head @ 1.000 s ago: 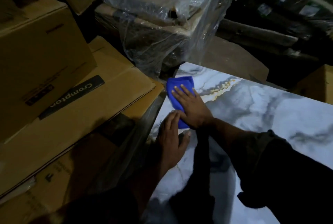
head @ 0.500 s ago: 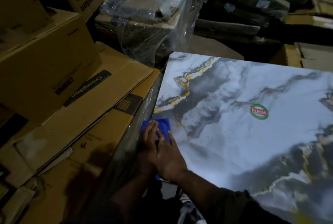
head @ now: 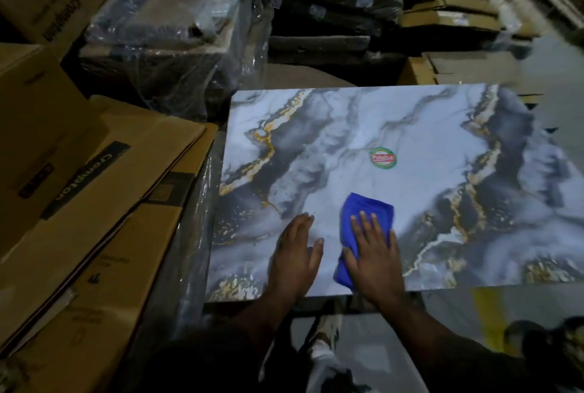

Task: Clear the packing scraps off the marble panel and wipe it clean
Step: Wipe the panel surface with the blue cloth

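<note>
Dim storeroom, goods stacked on every side of the work area. Along the left edge sit brown cardboard cartons (head: 94, 190), one bearing a dark printed label strip; lettering partly legible, not confirmed. Behind them, toward the far left, stands a plastic-wrapped bundle (head: 170, 29). Further right at the back lie dark flat packs (head: 335, 4) in a pile, with small pale labels on their ends.

Marble panel (head: 442, 146) lies flat at centre, white and grey with gold veining, its left edge just beside the cartons. A round green and red sticker (head: 383, 157) is fixed near the panel's middle.

Left hand (head: 295, 253) rests palm down on the panel close to the near edge, fingers straight and together, holding nothing. Just to its right, the blue cloth (head: 368, 209) lies on the panel, bunched, extending from the near edge toward the sticker. Right hand (head: 374, 253) presses flat on the cloth, fingers extended and slightly spread, not curled round it. The two hands sit near each other but apart.

Far right edge of the panel shows darker grey veining. Flattened cardboard (head: 467, 70) lies beyond the far right corner.
</note>
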Motion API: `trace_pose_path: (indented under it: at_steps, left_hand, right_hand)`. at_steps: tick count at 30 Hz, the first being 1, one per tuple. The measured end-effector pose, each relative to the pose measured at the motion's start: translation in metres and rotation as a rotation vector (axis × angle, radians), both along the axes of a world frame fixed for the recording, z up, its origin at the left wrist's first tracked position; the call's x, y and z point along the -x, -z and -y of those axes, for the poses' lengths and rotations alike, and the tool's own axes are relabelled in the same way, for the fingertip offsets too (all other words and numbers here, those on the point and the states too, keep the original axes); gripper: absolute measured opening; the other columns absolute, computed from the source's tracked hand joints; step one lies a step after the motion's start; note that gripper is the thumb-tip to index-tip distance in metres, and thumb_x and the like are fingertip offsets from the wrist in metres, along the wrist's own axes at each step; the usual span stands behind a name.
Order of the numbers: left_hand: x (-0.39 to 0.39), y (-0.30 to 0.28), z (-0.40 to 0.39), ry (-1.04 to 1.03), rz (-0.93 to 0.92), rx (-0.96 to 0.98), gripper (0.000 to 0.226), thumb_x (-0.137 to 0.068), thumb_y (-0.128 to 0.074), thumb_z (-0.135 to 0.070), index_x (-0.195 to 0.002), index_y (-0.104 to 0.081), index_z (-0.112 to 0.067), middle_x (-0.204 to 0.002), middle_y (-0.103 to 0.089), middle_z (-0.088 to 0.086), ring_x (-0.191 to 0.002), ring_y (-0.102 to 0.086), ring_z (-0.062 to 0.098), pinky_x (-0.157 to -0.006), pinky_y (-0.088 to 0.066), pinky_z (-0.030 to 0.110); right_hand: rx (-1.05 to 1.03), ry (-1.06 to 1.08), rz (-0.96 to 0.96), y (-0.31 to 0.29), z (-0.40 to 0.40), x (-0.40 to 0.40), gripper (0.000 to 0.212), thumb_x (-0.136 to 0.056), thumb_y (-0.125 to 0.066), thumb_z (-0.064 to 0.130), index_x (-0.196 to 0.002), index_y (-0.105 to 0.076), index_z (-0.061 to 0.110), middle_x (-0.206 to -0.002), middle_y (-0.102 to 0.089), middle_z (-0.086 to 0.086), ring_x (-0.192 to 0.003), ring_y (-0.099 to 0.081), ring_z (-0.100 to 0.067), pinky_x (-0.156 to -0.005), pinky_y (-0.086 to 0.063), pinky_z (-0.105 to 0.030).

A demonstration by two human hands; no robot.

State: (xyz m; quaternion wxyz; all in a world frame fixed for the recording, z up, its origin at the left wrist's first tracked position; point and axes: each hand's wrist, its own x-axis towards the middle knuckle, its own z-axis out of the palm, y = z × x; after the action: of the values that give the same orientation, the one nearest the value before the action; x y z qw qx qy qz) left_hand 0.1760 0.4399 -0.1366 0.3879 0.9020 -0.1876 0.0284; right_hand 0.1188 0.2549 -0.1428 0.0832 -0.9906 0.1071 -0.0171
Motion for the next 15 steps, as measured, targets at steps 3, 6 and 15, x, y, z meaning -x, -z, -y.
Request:
trace_pose_path:
  at_steps: [3, 6, 15]
  left_hand:
    - [0.000, 0.006, 0.022, -0.003, -0.044, -0.008, 0.064, -0.101, -0.036, -0.053, -0.149, -0.048, -0.013, -0.155, -0.048, 0.005, -0.143, -0.044, 0.020, -0.119, -0.036, 0.035]
    - [0.000, 0.013, 0.029, -0.079, -0.076, 0.025, 0.064, -0.102, -0.031, -0.051, -0.147, -0.050, -0.011, -0.152, -0.050, 0.006, -0.142, -0.045, 0.021, -0.121, -0.032, 0.033]
    - [0.004, 0.033, 0.039, -0.077, 0.170, -0.243, 0.057, -0.103, -0.045, -0.044, -0.146, -0.053, -0.007, -0.150, -0.053, 0.010, -0.140, -0.050, 0.025, -0.116, -0.037, 0.038]
  right_hand:
    - [-0.030, 0.238, -0.014, 0.000, -0.019, -0.013, 0.077, -0.084, -0.035, 0.041, -0.153, -0.041, 0.008, -0.161, -0.037, -0.015, -0.150, -0.032, -0.032, -0.119, -0.014, -0.059]
    - [-0.099, 0.072, 0.070, 0.005, -0.055, -0.021, 0.067, -0.092, -0.047, 0.035, -0.153, -0.042, 0.009, -0.161, -0.036, -0.012, -0.153, -0.024, -0.027, -0.120, -0.012, -0.056]
    - [-0.043, -0.147, 0.021, 0.006, 0.074, 0.006, 0.081, -0.079, -0.046, 0.036, -0.157, -0.035, 0.021, -0.167, -0.024, -0.002, -0.155, -0.020, -0.023, -0.120, -0.021, -0.053]
